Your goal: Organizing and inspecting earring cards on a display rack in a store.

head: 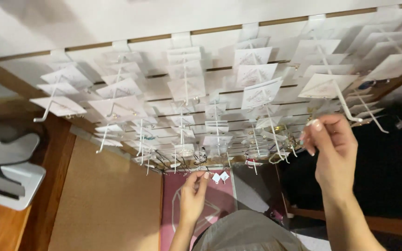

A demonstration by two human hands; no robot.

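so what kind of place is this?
Probably a shop's jewellery display: a white slatwall panel with pegs hung with small white cards. The left hand pinches small white tags; the right hand reaches the pegs.

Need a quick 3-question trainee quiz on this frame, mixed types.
1. True or false: the left hand pinches a small white card in its fingers.
2. The right hand is raised near: A) a grey tray, B) a white hook on the rack, C) the floor.
3. What hangs on most hooks?

Key: 1 true. 2 B. 3 White cards, some with jewellery.
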